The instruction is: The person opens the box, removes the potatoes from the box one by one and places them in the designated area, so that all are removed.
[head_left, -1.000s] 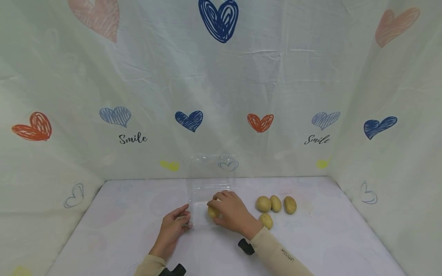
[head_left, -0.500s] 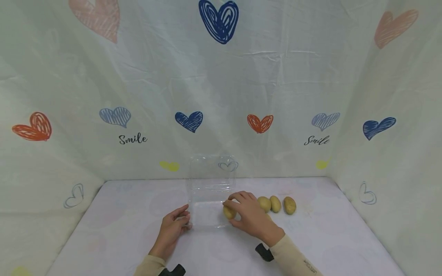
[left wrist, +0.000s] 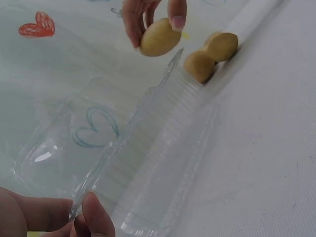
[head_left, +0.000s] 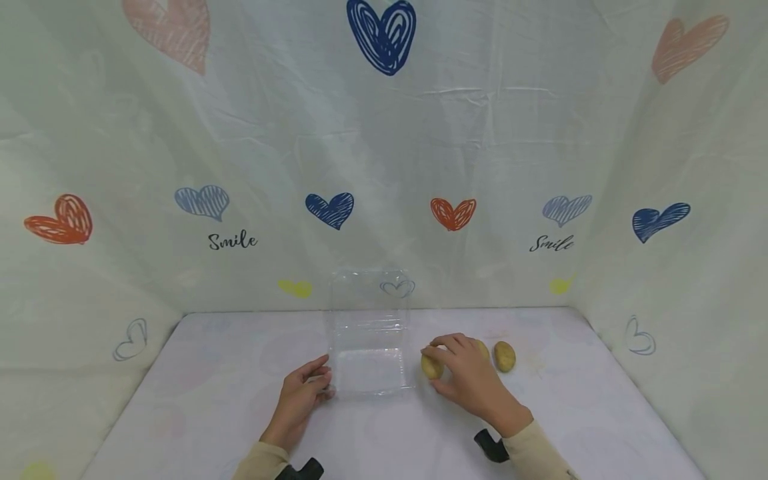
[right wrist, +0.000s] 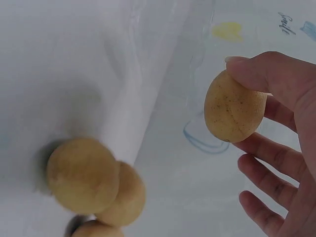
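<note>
My right hand [head_left: 471, 377] pinches a yellow-skinned potato [head_left: 431, 367] just right of a clear plastic clamshell container [head_left: 369, 373]. In the right wrist view the thumb and a finger grip this potato [right wrist: 234, 107] from opposite sides while the other fingers spread loosely. The container stands unfolded, its lid [head_left: 360, 293] tilted up at the back, and its base holds nothing. My left hand [head_left: 301, 403] is at the base's left side; in the left wrist view thumb and finger pinch the clear rim [left wrist: 89, 182].
More potatoes lie on the white table right of the container, one potato [head_left: 505, 357] in plain sight and others partly behind the right hand. In the right wrist view a round potato [right wrist: 83, 175] touches a neighbour. A curtain [head_left: 510, 147] printed with hearts hangs behind the table.
My right hand has lifted the potato from inside the container and carried it rightward, past the base's right edge, toward the other potatoes. My left hand has stayed at the rim.
</note>
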The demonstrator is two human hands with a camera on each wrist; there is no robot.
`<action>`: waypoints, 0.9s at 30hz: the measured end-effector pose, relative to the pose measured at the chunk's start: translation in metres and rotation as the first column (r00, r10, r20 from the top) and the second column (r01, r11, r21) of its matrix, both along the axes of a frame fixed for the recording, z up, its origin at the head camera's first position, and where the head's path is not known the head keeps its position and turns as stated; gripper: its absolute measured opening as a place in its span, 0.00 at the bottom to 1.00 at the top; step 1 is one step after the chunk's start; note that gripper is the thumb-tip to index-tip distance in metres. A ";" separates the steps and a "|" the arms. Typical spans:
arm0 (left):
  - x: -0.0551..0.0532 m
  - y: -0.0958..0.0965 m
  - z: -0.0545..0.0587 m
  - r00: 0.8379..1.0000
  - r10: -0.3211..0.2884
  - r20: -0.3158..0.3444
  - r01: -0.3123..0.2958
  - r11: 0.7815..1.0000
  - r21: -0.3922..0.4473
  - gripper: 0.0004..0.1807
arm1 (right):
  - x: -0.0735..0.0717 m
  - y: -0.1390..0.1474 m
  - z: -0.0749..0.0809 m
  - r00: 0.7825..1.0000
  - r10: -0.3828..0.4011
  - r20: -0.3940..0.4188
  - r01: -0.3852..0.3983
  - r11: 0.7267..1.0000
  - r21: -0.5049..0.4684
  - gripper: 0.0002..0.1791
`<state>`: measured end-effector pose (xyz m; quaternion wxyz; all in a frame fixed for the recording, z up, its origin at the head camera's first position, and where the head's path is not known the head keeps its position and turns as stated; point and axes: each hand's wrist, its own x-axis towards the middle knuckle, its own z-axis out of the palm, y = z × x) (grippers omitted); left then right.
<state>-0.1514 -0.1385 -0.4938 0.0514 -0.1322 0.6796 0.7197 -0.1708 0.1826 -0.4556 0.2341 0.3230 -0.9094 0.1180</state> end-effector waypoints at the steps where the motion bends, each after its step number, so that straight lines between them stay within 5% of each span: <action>1: 0.000 0.000 0.000 1.000 0.001 0.003 -0.001 1.000 -0.003 0.27 | 0.001 0.004 0.000 1.000 -0.005 -0.008 0.005 1.000 -0.002 0.30; 19: 0.000 0.001 -0.002 1.000 0.008 -0.005 -0.008 1.000 -0.008 0.27 | 0.010 0.061 -0.016 0.994 -0.014 -0.111 0.006 0.997 -0.076 0.35; 27: -0.001 0.001 -0.003 1.000 0.006 -0.003 -0.006 1.000 -0.003 0.27 | 0.014 0.080 -0.024 0.994 -0.096 -0.049 0.094 0.994 -0.047 0.34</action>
